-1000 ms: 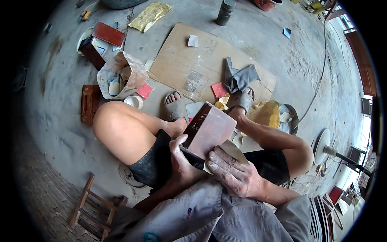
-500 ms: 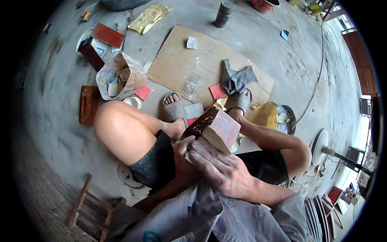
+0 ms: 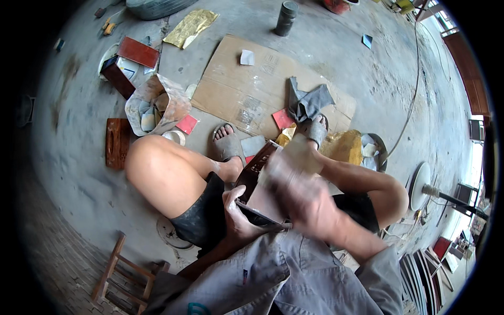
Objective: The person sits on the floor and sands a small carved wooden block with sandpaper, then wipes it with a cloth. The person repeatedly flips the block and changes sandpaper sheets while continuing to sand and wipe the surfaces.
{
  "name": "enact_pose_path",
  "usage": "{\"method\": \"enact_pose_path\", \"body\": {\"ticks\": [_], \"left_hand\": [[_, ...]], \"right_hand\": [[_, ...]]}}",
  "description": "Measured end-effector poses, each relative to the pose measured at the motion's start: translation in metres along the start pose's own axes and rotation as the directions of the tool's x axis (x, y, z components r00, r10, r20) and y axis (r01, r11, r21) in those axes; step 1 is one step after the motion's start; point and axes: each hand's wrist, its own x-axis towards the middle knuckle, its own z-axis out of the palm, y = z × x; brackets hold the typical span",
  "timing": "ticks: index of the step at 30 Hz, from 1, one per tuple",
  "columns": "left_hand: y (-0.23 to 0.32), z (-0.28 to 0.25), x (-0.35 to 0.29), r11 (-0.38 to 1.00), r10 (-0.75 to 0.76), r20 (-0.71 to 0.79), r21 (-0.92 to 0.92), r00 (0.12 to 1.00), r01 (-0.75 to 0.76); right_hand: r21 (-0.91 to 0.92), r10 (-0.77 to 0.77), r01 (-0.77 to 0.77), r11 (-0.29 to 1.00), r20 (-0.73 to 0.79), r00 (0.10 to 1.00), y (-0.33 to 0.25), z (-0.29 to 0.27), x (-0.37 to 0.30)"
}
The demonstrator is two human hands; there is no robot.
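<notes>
We hold a dark wooden box (image 3: 257, 181) in our lap; the left hand (image 3: 239, 218) has its grip closed under it; the right hand (image 3: 299, 194) blurs across its top, grip unclear; hard rubbing could slip it floorward.

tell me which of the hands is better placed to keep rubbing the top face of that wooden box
Right. The right hand already lies flat on the wooden box's upper face, blurred as if mid-stroke. The left hand is wrapped under the box's near edge, bracing it over the lap, so it is not free.

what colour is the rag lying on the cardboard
Grey rag, crumpled on the brown cardboard; head view shows it.
</notes>
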Motion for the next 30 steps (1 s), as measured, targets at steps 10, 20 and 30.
{"method": "enact_pose_path", "body": {"ticks": [10,20,30], "left_hand": [[-0.002,0.003,0.005,0.997,-0.077,-0.027,0.013,0.997,0.077],[0.024,0.002,0.013,0.997,-0.078,0.001,0.023,0.997,0.078],[0.025,-0.008,0.013,0.997,0.066,-0.077,-0.029,0.995,-0.069]], "right_hand": [[-0.054,0.047,-0.053,0.997,-0.094,0.994,0.019,-0.003,0.001],[-0.113,0.048,-0.071,0.991,-0.191,0.980,0.052,-0.033,-0.011],[-0.217,-0.133,0.145,0.965,0.071,0.989,0.027,-0.014,-0.045]]}}
